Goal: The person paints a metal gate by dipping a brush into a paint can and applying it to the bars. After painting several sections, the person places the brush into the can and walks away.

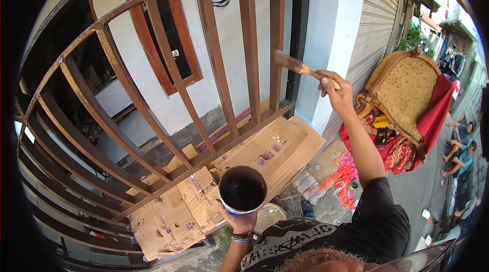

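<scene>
Evidently, we hold a brush [304, 68] in our right hand [336, 88], with the fingers closed around its wooden handle [318, 73], rather near the back end. The brush is raised beside the railing [248, 42], above the far right corner of the cardboard [300, 144]. Its bristles [288, 61] point at the last brown bar before the dark post [300, 12]; whether they touch this bar or stand just in front of it, we cannot tell.

Our left hand [239, 222] supports an open can [230, 210] from below, the thumb on its side, the other fingers mostly hidden. The can is over the cardboard edge which is nearest to us, and a dark liquid [243, 190] is inside.

We judge that the brush is light, with a stiff handle and a soft, flexible end. It is best taken by the bare wood, since the coated part is probably wet and slippery. A grip closer to the bristles would perhaps give us finer control. The can should be heavier, and its content can spill if it tilts; so we would keep the palm under its base and avoid the rim, which may be sticky.
</scene>
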`<state>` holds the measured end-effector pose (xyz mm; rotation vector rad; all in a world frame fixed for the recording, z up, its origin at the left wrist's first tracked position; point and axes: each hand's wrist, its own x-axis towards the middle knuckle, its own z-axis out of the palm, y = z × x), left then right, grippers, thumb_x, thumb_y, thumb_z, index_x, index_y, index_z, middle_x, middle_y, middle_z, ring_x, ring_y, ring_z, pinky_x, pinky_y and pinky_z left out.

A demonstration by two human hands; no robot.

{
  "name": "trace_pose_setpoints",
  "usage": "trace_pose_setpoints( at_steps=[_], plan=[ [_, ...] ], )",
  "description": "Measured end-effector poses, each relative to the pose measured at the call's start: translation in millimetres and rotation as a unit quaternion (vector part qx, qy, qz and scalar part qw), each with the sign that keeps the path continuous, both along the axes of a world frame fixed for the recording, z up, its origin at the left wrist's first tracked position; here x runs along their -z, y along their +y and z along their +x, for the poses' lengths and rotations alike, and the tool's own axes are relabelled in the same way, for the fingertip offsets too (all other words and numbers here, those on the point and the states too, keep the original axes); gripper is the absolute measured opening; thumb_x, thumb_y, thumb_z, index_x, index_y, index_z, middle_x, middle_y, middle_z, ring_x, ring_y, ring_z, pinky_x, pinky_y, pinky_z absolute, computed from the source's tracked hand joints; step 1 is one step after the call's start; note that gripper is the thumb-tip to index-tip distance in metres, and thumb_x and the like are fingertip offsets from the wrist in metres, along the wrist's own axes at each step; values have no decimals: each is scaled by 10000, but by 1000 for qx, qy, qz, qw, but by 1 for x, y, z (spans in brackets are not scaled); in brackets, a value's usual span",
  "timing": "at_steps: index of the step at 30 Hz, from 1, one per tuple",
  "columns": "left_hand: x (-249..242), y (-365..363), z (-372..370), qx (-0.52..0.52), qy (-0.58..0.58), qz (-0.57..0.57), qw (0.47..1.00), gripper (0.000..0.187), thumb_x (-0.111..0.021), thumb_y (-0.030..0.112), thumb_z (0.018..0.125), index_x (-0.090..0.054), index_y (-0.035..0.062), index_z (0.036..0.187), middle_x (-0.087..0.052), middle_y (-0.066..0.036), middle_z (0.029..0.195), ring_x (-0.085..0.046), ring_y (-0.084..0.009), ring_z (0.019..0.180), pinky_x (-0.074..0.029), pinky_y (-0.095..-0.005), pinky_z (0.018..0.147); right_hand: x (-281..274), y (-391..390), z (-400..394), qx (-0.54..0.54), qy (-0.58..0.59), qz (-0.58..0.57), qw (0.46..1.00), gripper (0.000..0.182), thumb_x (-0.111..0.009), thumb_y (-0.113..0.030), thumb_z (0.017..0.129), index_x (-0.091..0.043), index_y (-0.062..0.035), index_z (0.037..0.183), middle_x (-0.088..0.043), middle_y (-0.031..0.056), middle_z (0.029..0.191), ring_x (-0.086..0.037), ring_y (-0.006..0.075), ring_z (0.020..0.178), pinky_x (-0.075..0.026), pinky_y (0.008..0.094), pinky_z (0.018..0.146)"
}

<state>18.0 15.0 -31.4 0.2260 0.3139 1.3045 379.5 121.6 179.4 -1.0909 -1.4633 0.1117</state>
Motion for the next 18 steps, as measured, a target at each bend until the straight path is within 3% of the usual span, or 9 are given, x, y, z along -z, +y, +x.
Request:
trace_pose_setpoints(
  at_steps=[3,9,14,18],
  plan=[
    [-4,-5,0,-11,8,0,1000,824,-382,764,901,-454,179,1477,-525,-75,1459,-533,-297,1309,-467,-497,1052,31,-9,9,0,16,-12,1000,268,-569,-181,1027,-681,22,1162,-664,62,762,-595,84,634,-499,236,562],
    [-5,-2,2,-4,14,4,1000,808,-375,759,908,-461,189,1474,-523,-59,1464,-519,-290,1324,-448,-488,1073,12,3,-14,-38,66,47,996,295,-591,-206,1022,-664,27,1187,-659,63,754,-584,90,621,-496,238,577],
    [3,-4,-4,-14,12,-8,1000,800,-378,755,909,-466,192,1471,-524,-52,1465,-509,-288,1332,-422,-490,1096,68,-12,-1,6,47,-1,999,272,-589,-190,1021,-683,30,1151,-658,61,727,-596,93,594,-487,234,539],
    [10,-6,-10,1,7,-12,1000,801,-368,751,916,-459,187,1478,-516,-58,1473,-493,-295,1347,-389,-494,1125,6,-31,-37,57,12,63,996,225,-598,-140,996,-701,28,1104,-670,54,720,-615,85,589,-480,222,516]
  ],
)
